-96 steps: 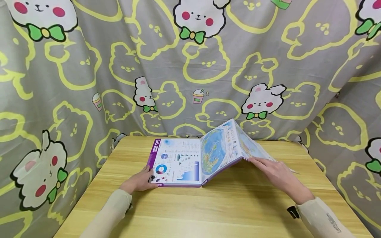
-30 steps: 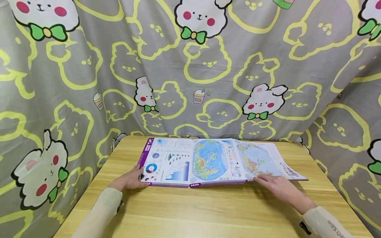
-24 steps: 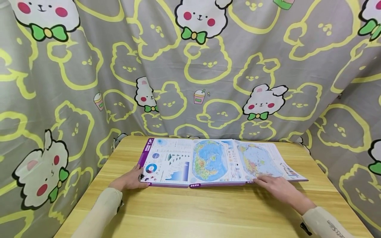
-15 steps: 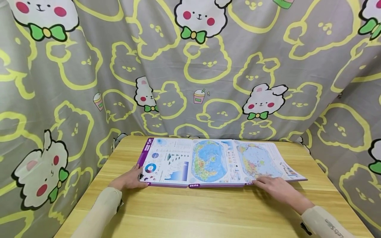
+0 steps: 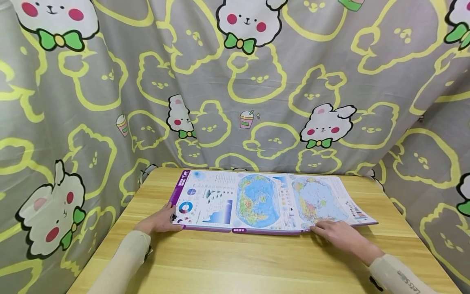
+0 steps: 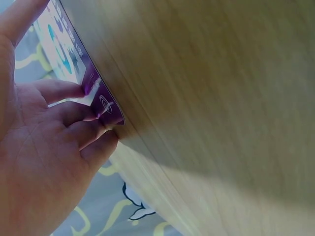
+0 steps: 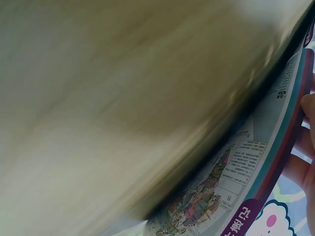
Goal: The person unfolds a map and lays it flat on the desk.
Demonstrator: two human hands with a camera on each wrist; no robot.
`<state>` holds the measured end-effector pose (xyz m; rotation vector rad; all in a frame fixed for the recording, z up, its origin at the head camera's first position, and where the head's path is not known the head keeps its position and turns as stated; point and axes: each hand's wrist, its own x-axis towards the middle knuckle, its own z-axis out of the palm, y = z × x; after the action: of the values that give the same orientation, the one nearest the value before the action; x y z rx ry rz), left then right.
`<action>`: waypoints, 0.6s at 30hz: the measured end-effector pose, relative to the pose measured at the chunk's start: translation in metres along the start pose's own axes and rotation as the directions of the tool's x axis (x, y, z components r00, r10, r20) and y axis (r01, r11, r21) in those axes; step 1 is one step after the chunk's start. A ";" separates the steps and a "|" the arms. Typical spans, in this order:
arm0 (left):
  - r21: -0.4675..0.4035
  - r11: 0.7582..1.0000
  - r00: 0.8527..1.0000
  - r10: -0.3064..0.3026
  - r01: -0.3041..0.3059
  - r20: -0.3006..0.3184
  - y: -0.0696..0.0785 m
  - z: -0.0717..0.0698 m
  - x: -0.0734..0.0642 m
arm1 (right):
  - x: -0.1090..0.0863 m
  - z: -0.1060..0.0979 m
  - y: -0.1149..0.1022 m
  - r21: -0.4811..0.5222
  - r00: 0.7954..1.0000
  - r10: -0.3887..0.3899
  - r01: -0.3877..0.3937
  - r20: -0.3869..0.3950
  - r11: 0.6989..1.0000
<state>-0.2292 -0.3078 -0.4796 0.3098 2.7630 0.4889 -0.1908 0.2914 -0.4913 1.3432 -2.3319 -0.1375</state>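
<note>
A fold-out map [image 5: 257, 200] with purple edges lies spread across the back of the wooden table, its panels side by side. Charts fill the left panel; the other two carry world maps. My left hand [image 5: 156, 220] holds the left panel's front corner, and in the left wrist view its fingers [image 6: 74, 115] touch the purple border. At the near edge of the right panel, my right hand [image 5: 339, 236] grips the map. Seen from the right wrist, that panel's underside [image 7: 216, 191] is tilted up off the table, with part of the hand [image 7: 307, 162] at the frame's right edge.
The wooden table [image 5: 227, 265] runs toward me in front of the map. Behind it and on both sides hangs a grey curtain [image 5: 205, 81] with yellow outlines and white cartoon animals.
The right-hand panels, raised like a tent 3.2 seconds ago, have come down nearly flat. Map and left hand have shifted left. Over the last second, the middle fold has edged slightly nearer me.
</note>
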 end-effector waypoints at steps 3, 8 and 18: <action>0.000 1.000 1.000 -0.003 0.003 0.001 0.001 0.000 0.001 | -0.001 0.001 0.000 0.002 1.000 0.002 -0.002 0.017 1.000; -0.005 1.000 1.000 -0.014 0.014 0.005 0.001 -0.001 0.000 | -0.002 0.002 0.000 0.011 0.999 -0.010 0.010 0.031 1.000; -0.012 0.999 1.000 -0.030 0.030 0.005 0.001 0.000 0.002 | 0.000 0.007 -0.001 0.025 0.998 -0.025 0.024 0.053 0.999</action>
<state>-0.2303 -0.3064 -0.4800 0.2657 2.7548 0.4971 -0.1925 0.2903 -0.4979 1.3967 -2.3685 -0.1546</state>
